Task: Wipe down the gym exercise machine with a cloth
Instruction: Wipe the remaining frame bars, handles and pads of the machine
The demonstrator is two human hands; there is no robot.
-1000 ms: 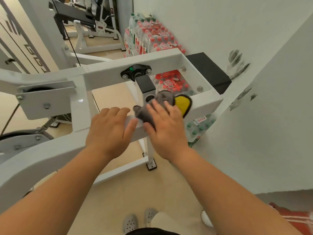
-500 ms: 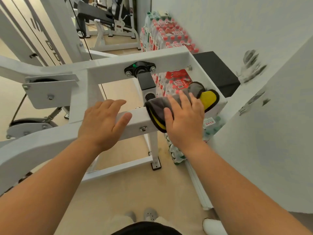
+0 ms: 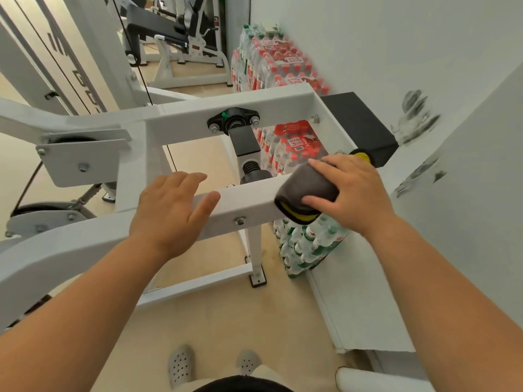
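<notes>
Cloth (image 3: 307, 188), grey with a yellow edge, folded over the near crossbar (image 3: 249, 202) of the white gym exercise machine (image 3: 198, 120), close to the frame's near right corner. Head view: the right hand (image 3: 351, 193) lies on top of the cloth, its fingers spread across the upper face and its thumb curled round the front fold, so that the cloth is gripped and pressed to the bar. The left hand (image 3: 172, 210) rests on the same crossbar toward its left end, fingers straight, holding nothing and apparently steadying the frame. Behind the bar stand a black post with a spring (image 3: 249, 154) and, past the right corner, a black pad (image 3: 359, 123); packs of water bottles (image 3: 283, 66) are stacked along the wall. The step in hand is judged to be the wipe of the near crossbar, at its right end. The next move probably calls for carrying the cloth round the corner onto the right side rail, or back leftward, with firm contact.
</notes>
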